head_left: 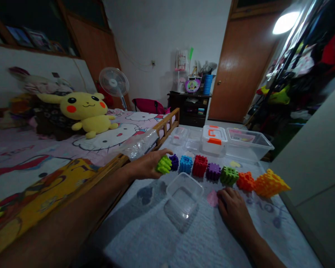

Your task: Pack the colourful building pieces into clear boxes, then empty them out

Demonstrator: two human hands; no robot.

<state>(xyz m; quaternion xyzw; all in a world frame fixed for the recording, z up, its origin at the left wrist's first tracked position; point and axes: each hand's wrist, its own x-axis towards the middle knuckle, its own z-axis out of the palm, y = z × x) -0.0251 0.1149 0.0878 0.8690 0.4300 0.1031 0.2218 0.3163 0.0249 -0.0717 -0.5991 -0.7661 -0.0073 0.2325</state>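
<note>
A row of toothed plastic cubes lies across the pale mat (156, 230): dark purple (174, 162), blue (186, 164), red (200, 165), purple (213, 171), green (229, 175), orange (245, 181) and a larger orange-yellow piece (270, 183). My left hand (147, 165) is closed round a lime-green cube (163, 165) at the row's left end, right beside the dark purple one. My right hand (231, 206) rests on the mat with its fingers curled under, just in front of the green cube. A small clear plastic box (184, 191) stands open between my hands.
Behind the cubes stand a white case with orange clasps (213, 139), a large clear tub (249, 144) and smaller clear trays (179, 135). A bed with a wooden rail (167, 124) and a yellow plush toy (85, 111) lies to the left. A grey panel (315, 167) rises on the right.
</note>
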